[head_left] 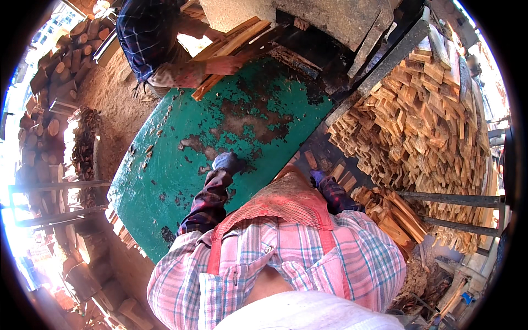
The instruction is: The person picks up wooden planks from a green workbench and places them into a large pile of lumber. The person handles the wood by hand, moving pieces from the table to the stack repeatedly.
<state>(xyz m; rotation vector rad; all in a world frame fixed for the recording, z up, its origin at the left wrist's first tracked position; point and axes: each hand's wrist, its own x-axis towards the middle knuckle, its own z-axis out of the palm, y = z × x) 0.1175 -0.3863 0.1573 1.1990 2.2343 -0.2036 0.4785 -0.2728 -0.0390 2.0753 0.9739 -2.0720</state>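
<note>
My left hand, in a blue-grey glove, rests curled on the worn green tabletop. Nothing shows in its fingers. On the other side of my red apron, my right hand, in a dark blue glove, reaches down past the table's edge. Short wood pieces lie close by it. Its fingers are too small and dark to make out. Across the table, a co-worker in a dark checked sleeve grips a bundle of long wood slats with both hands.
Behind the slats stands a machine with pale panels and a dark opening. A tall stack of cut wood sticks fills the right, with split wood below it. Logs are piled at far left. Metal rails cross the right side.
</note>
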